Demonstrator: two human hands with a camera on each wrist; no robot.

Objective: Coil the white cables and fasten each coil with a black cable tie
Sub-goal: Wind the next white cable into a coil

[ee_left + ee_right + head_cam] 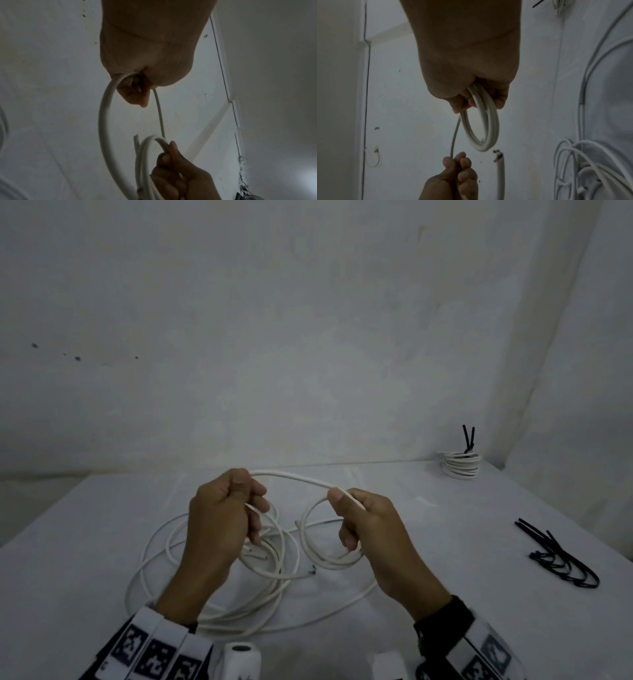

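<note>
white round cable (291,477): right hand (370,529) clenches small coil (481,128), left hand (219,522) pinches feed; keep loops equal, feed slack untwisted.

Wall (274,320): pale, plain, with several small dark marks at left; side wall (589,354) met it at a right-hand corner; table (445,525): white surface set against both walls; light: dim, cool, even throughout.

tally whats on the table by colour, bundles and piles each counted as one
white: 3 (tied cable coil, half-wound coil in the right hand, loose cable pile under the left hand)
black: 2 (tie on the tied coil, spare cable ties pile)
total: 5
</note>
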